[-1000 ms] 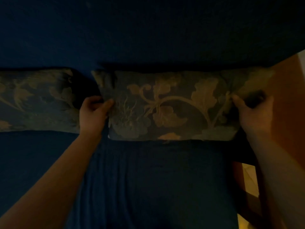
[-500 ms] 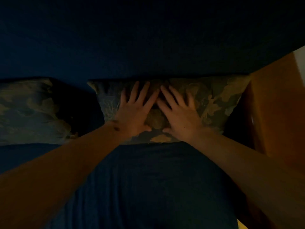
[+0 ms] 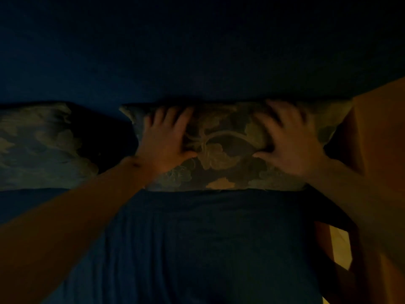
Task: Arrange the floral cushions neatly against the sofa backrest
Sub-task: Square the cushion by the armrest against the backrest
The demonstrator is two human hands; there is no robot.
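Observation:
The room is dim. A floral cushion [image 3: 223, 163] with a pale leaf pattern leans against the dark blue sofa backrest [image 3: 197, 62] at the centre right. My left hand [image 3: 166, 139] lies flat on its left part, fingers spread. On its right part my right hand [image 3: 287, 141] also lies flat with fingers apart, blurred by motion. A second floral cushion [image 3: 41, 145] rests against the backrest at the far left, apart from the first by a dark gap.
The dark blue sofa seat [image 3: 197, 249] fills the foreground. An orange-brown wooden armrest or side panel [image 3: 379, 132] stands at the right, touching the cushion's right corner. A strip of pale floor [image 3: 339, 246] shows at the lower right.
My hands let go of the cushion's two ends, met flat at its middle, and have now slid apart across its face. The cushion sits closer to the backrest.

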